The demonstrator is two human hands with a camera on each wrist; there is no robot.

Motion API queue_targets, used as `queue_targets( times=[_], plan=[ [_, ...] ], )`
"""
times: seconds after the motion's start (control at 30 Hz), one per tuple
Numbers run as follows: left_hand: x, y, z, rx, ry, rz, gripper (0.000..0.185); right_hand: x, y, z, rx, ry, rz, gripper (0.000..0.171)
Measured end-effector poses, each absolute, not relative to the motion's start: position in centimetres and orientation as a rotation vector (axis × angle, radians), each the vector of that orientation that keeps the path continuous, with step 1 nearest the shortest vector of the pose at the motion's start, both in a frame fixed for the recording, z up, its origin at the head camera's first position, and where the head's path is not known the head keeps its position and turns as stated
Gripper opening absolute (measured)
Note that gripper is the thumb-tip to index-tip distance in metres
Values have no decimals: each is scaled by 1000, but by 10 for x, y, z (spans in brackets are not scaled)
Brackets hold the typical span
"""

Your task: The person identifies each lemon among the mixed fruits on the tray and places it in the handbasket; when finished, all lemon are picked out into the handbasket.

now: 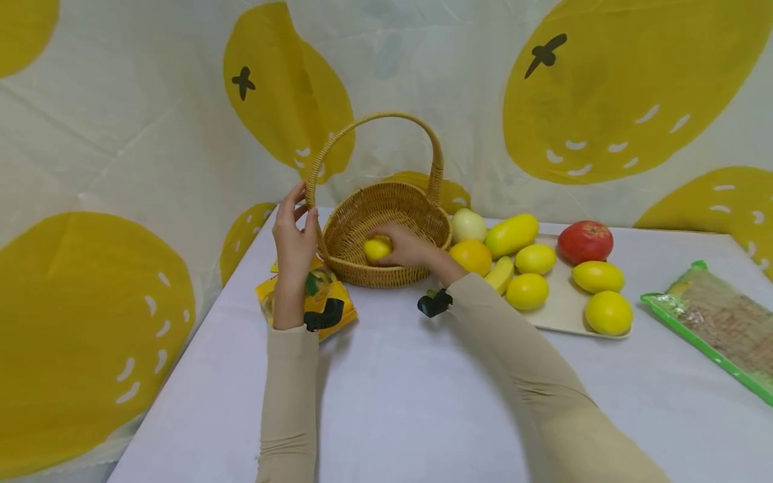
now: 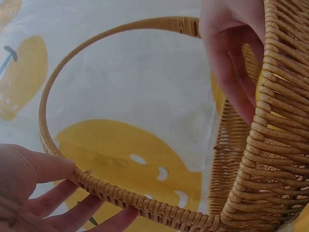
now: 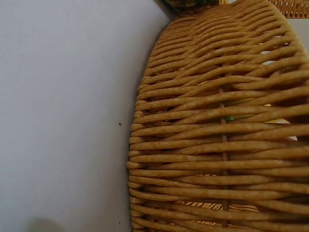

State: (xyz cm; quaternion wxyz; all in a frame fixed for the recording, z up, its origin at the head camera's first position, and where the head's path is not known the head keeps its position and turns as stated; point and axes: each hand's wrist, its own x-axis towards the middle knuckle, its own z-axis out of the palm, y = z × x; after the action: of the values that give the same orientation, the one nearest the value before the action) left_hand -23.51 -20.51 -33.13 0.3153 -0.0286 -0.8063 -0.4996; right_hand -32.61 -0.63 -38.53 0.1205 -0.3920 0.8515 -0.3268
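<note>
A small yellow fruit [image 1: 377, 249], judged light, firm and smooth, is cupped by the right hand [image 1: 406, 245] inside the wicker basket [image 1: 417, 213], whose stiff handle [image 1: 315, 173] at nine o'clock is pinched by the left hand [image 1: 294, 241].

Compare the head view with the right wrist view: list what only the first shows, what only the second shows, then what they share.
Only the head view: the left hand holding the basket handle, the right hand inside the basket with its grip on a yellow fruit, more fruit on the tray, and two packets.
Only the right wrist view: the weave of the basket wall up close.
Both: the wicker basket and the white tabletop.
</note>
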Motion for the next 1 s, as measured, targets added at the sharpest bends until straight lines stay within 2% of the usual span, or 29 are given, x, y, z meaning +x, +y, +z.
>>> queue_targets(
  times=[0.33, 0.6, 0.83, 1.0],
  plan=[
    [-235, -204, -331, -92, -2123, -1288, 44, -325, -6, -384, -1116, 2464, -895, 51],
    [-234, -202, -329, -89, -2131, -1305, 45, -316, -4, -384, -1080, 2557, -981, 61],
    [-234, -201, -328, -75, -2147, -1302, 45, -301, 6, -382, -1117, 2577, -1105, 52],
    [-234, -201, -328, -66, -2146, -1301, 45, -290, 14, -383, -1127, 2548, -1377, 39]
  ],
)
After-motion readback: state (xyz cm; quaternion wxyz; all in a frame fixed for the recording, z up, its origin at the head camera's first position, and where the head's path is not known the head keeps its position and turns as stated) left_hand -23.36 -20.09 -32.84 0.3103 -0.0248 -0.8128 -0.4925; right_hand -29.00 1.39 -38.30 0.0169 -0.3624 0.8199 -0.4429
